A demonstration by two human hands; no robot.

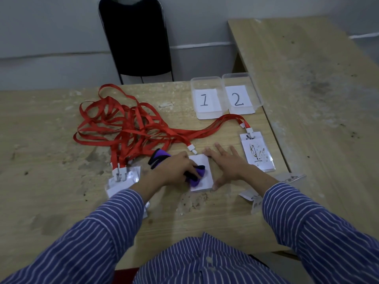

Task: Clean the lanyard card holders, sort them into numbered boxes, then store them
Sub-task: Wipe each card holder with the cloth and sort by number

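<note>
Centrally, the left hand (176, 170) grips a purple cloth (195, 177) on a card holder (202, 173), seemingly steadied by the flat-fingered right hand (226, 163).

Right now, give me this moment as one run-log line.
step: cleaning | left hand: wiping card holder with purple cloth | right hand: flat, steadying holder | boxes 1, 2: empty | stained holder: waiting

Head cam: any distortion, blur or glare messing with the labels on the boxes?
Head view: wide-angle bowing bends the table edge; light is soft and even, no hard shadows or glare; box 1 and box 2 read clearly; slight softness on the purple cloth under the left hand.
</note>
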